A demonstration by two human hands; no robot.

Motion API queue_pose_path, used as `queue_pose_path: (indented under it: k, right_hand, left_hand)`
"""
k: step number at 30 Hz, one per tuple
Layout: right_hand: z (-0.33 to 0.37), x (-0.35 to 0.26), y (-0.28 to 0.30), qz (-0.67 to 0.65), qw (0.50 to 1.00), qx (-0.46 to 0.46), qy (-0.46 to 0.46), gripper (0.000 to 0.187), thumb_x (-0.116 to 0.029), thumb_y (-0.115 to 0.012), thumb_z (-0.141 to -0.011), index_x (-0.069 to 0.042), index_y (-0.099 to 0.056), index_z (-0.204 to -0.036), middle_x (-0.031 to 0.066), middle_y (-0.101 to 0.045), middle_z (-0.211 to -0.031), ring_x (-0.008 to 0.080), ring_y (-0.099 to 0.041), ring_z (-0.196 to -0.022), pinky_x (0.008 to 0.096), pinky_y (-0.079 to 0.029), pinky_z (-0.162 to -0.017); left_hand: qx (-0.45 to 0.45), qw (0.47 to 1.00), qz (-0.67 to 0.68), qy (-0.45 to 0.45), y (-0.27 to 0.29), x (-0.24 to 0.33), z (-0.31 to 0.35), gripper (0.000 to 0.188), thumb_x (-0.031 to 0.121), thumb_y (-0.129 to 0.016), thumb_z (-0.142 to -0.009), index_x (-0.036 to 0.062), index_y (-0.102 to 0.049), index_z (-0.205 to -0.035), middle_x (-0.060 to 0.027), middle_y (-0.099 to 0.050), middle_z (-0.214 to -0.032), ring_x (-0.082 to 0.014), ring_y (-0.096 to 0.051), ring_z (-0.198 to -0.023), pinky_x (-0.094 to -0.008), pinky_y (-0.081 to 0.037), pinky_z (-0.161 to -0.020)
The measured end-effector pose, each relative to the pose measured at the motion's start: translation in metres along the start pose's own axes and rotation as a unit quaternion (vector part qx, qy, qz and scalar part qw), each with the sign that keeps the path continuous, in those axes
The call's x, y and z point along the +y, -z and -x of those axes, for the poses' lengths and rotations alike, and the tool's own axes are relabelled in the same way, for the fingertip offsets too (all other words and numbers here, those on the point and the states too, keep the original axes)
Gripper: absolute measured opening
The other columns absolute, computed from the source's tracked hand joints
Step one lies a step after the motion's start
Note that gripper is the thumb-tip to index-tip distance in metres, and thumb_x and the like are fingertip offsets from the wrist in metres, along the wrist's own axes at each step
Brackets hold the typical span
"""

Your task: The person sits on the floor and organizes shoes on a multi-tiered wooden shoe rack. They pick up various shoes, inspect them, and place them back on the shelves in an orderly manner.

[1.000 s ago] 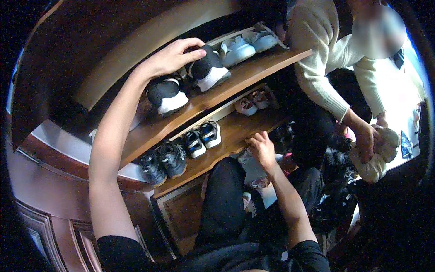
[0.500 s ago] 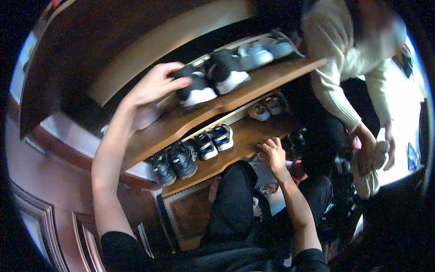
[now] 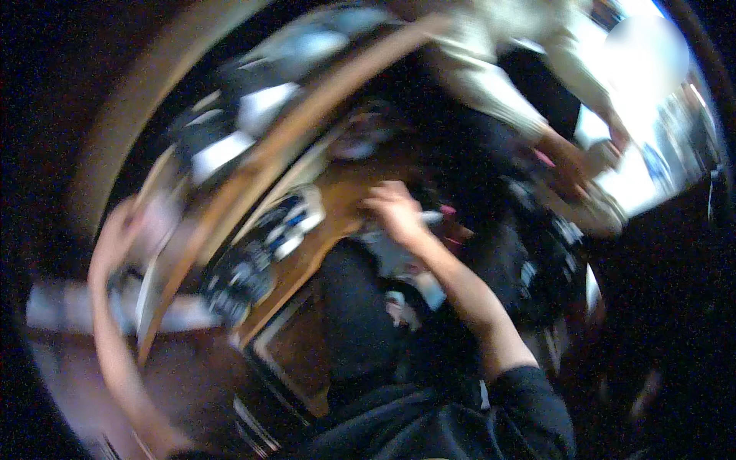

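My left hand (image 3: 115, 234) is at the left end of the upper shelf (image 3: 337, 83), beside a pale pinkish shoe (image 3: 159, 222). Motion smears its fingers, so whether they touch or grip that shoe is unclear. Farther along the same shelf stand a pair of black shoes with white heels (image 3: 222, 156) and a light blue pair (image 3: 313, 47). My right hand (image 3: 395, 211) hovers around the lower shelf (image 3: 341, 188), fingers loosely bent and nothing visible in them. To its left on that shelf are white, black and blue sneakers (image 3: 295, 222) and dark shoes (image 3: 238, 284).
At the right, a person in a cream sweater (image 3: 491, 88) bends over with hands at pale shoes (image 3: 602, 207). My dark-trousered knee (image 3: 345, 299) is close to the lower shelf's edge. Blurred pink and dark items lie right of my right hand.
The view has swung, tilting the shelves more steeply. My left hand has left the black and white shoe and moved down-left to the pale pinkish one. My right hand keeps a similar pose.
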State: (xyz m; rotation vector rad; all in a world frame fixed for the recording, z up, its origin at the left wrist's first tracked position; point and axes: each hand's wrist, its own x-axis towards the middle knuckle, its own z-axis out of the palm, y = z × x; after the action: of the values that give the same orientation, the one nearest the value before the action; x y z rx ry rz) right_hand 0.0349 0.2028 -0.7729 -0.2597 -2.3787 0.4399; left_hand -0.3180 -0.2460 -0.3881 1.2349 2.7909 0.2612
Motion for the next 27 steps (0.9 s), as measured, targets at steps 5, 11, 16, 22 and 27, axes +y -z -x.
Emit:
queue_pose_path:
  k: [5, 11, 16, 22, 27]
  right_hand:
    - [-0.008, -0.013, 0.004, -0.087, 0.994, -0.059, -0.018, 0.032, -0.015, -0.076, -0.085, -0.015, -0.078, -0.117, 0.0038, -0.067, -0.116, 0.0334, -0.06, -0.128, 0.0443, -0.067, -0.09]
    - [-0.002, -0.001, 0.015, -0.061, 0.996, -0.054, -0.037, 0.029, -0.016, -0.072, -0.09, -0.014, -0.079, -0.118, 0.0044, -0.067, -0.115, 0.0345, -0.059, -0.128, 0.0447, -0.069, -0.085]
    - [-0.003, -0.004, 0.001, -0.057, 0.997, -0.041, -0.011, 0.027, -0.016, -0.07, -0.091, -0.016, -0.078, -0.117, 0.004, -0.066, -0.115, 0.0348, -0.058, -0.127, 0.043, -0.069, -0.083]
    - [-0.005, -0.002, 0.002, -0.088, 0.995, -0.046, -0.018, 0.029, -0.014, -0.068, -0.093, -0.014, -0.077, -0.12, 0.0046, -0.066, -0.119, 0.0354, -0.058, -0.131, 0.0446, -0.069, -0.09]
    - [0.002, 0.005, 0.005, -0.053, 0.998, -0.03, -0.012, 0.025, -0.015, -0.068, -0.093, -0.013, -0.076, -0.116, 0.0063, -0.066, -0.118, 0.0356, -0.058, -0.13, 0.0448, -0.069, -0.09]
  left_hand:
    - [0.011, 0.998, -0.011, 0.052, 0.0, -0.013, 0.023, 0.041, 0.014, -0.067, -0.113, -0.0006, -0.064, -0.151, -0.0156, -0.074, -0.132, -0.0251, -0.068, -0.119, -0.0386, -0.053, -0.108]
    - [-0.045, 0.995, -0.081, 0.048, -0.023, 0.033, -0.004, 0.036, 0.009, -0.065, -0.111, -0.0031, -0.064, -0.145, -0.015, -0.067, -0.129, -0.029, -0.065, -0.12, -0.0383, -0.05, -0.111]
    - [-0.096, 0.995, -0.025, -0.02, -0.041, 0.012, 0.001, 0.037, 0.008, -0.062, -0.113, 0.0031, -0.054, -0.148, -0.0136, -0.062, -0.136, -0.0276, -0.06, -0.13, -0.0378, -0.045, -0.117]
    - [-0.138, 0.989, 0.026, 0.045, -0.037, -0.021, -0.011, 0.051, 0.022, -0.049, -0.122, 0.0086, -0.037, -0.17, -0.0181, -0.047, -0.169, -0.0312, -0.044, -0.16, -0.0424, -0.031, -0.134]
    - [-0.147, 0.988, -0.012, 0.039, -0.051, -0.065, -0.009, 0.058, 0.037, -0.043, -0.125, 0.0069, -0.037, -0.174, -0.0151, -0.05, -0.168, -0.0313, -0.047, -0.156, -0.0423, -0.034, -0.131]
